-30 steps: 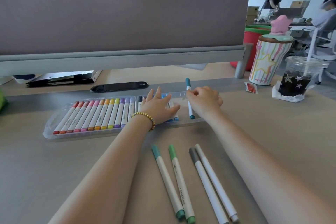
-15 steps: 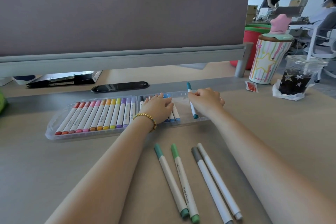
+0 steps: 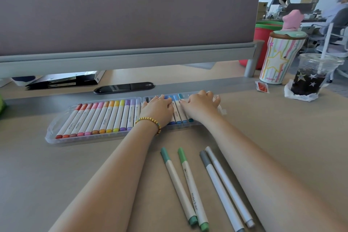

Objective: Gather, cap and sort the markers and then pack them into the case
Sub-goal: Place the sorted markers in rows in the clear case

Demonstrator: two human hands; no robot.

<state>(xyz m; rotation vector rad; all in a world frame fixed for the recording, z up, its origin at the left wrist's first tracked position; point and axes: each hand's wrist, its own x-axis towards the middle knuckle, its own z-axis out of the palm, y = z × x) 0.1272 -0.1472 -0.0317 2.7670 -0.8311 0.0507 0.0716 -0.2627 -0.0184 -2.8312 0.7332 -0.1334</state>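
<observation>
A clear plastic marker case (image 3: 50,133) lies across the desk, holding a row of markers from red through purple (image 3: 105,117) and then blue ones (image 3: 177,113). My left hand (image 3: 157,109) rests flat on the markers in the case's middle. My right hand (image 3: 199,105) lies on the case's right part, fingers spread over the teal marker (image 3: 190,119) now lying in its slot. Nearer to me on the desk lie loose capped markers: a teal one (image 3: 177,184), a green one (image 3: 192,188), a grey one (image 3: 218,188) and a white one (image 3: 227,184).
A grey desk divider (image 3: 130,15) stands behind the case, with a black cable cover (image 3: 124,87) below it. At the right are a striped tumbler (image 3: 276,58), an iced drink cup (image 3: 310,77) and a small red packet (image 3: 262,87). Black binders (image 3: 64,81) lie far left.
My right hand has laid the teal marker down into the case and now rests over it. The left hand stays pressed on the markers.
</observation>
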